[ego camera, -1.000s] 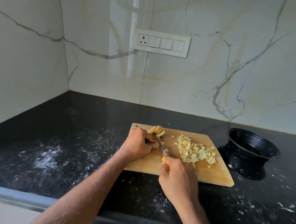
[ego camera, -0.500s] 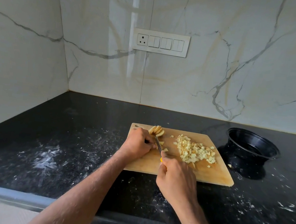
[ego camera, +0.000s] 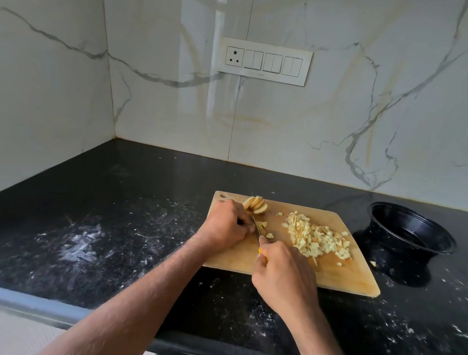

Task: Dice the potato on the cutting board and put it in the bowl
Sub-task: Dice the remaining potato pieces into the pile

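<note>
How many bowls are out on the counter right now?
1. A black bowl sits on the dark counter just right of the wooden cutting board, near the back wall. No other bowl shows in this view.

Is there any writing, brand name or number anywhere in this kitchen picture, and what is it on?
No readable text anywhere.
Switch panel on the wall: a socket and plain switches, no lettering to be made out.
Black bowl, cutting board, knife: no label or brand shows.
</note>
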The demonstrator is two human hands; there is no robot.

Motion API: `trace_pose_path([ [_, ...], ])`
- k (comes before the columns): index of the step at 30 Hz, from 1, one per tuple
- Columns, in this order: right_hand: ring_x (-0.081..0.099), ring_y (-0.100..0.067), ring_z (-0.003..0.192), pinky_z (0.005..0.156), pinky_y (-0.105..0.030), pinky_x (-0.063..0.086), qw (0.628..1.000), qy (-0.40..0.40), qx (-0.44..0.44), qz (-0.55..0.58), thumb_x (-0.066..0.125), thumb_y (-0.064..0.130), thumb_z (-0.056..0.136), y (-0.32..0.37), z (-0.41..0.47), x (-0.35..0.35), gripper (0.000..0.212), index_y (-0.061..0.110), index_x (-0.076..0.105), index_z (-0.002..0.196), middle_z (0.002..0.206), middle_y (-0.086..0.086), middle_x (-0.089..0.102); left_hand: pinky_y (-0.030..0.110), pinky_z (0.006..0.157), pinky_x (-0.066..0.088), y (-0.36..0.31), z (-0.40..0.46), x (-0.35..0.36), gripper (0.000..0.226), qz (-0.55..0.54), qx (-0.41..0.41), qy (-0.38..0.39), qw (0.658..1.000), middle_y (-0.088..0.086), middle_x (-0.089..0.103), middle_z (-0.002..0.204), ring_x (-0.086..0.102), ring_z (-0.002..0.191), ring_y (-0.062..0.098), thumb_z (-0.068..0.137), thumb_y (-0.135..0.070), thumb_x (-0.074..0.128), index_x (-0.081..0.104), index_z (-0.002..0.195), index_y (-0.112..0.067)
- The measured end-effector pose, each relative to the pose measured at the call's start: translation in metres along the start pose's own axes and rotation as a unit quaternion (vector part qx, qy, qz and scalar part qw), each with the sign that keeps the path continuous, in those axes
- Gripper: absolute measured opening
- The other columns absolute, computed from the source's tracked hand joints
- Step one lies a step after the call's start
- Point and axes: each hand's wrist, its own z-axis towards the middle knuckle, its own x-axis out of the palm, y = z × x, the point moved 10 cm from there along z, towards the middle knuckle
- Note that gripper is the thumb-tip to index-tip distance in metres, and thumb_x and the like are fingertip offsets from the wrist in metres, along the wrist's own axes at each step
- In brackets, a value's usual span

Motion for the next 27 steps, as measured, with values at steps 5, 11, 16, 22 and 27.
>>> trace_pose_path([
  [5, 0.054, -0.002, 0.050, 0.042, -0.013, 0.039, 1.000, 0.010, -0.008, -0.007, 0.049, 0.028, 0.101, 0.006, -0.005, 0.000, 0.027, 0.019, 0.071, 0.114, 0.097, 0.009, 0.076, 0.034, 0.087, 0.055, 0.000, -0.002, 0.000, 0.009, -0.001, -0.007, -0.009, 1.000, 0.002, 0.074, 0.097, 0.065, 0.090, 0.016, 0.088, -0.009, 0.074, 0.082, 0.091, -0.009],
  [11, 0.053, -0.004, 0.046, 0.038, -0.017, 0.035, 0.999, 0.038, -0.003, 0.031, 0.050, 0.029, 0.100, -0.006, -0.024, -0.010, 0.033, 0.023, 0.069, 0.126, 0.100, 0.011, 0.076, 0.034, 0.083, 0.056, 0.001, -0.002, 0.002, 0.009, 0.001, -0.008, -0.013, 1.000, 0.001, 0.074, 0.096, 0.064, 0.088, 0.016, 0.088, -0.011, 0.075, 0.082, 0.092, -0.010],
  [16, 0.053, 0.002, 0.047, 0.034, -0.018, 0.031, 0.993, 0.078, 0.012, 0.090, 0.055, 0.022, 0.098, -0.023, -0.030, -0.023, 0.034, 0.024, 0.067, 0.130, 0.090, 0.021, 0.068, 0.025, 0.085, 0.055, 0.005, 0.000, 0.003, 0.011, -0.013, -0.014, -0.010, 1.000, -0.003, 0.074, 0.097, 0.064, 0.088, 0.011, 0.086, -0.014, 0.078, 0.082, 0.097, -0.013],
  [22, 0.050, -0.004, 0.041, 0.035, -0.017, 0.031, 0.993, -0.003, 0.013, 0.117, 0.059, 0.023, 0.096, -0.017, -0.027, -0.041, 0.032, 0.028, 0.070, 0.125, 0.068, 0.015, 0.070, 0.005, 0.068, 0.047, 0.018, 0.001, -0.009, 0.007, -0.061, -0.033, -0.051, 0.996, -0.018, 0.069, 0.075, 0.064, 0.076, 0.002, 0.080, -0.015, 0.084, 0.082, 0.082, -0.021],
  [27, 0.033, 0.002, 0.036, 0.034, -0.010, 0.021, 0.998, -0.030, -0.027, 0.041, 0.060, 0.024, 0.095, 0.019, -0.016, -0.023, 0.036, 0.025, 0.067, 0.130, 0.060, 0.018, 0.061, 0.026, 0.067, 0.055, 0.033, -0.004, -0.026, 0.016, -0.124, -0.058, -0.127, 0.982, -0.010, 0.071, 0.068, 0.065, 0.068, 0.008, 0.087, -0.019, 0.078, 0.078, 0.072, -0.021],
])
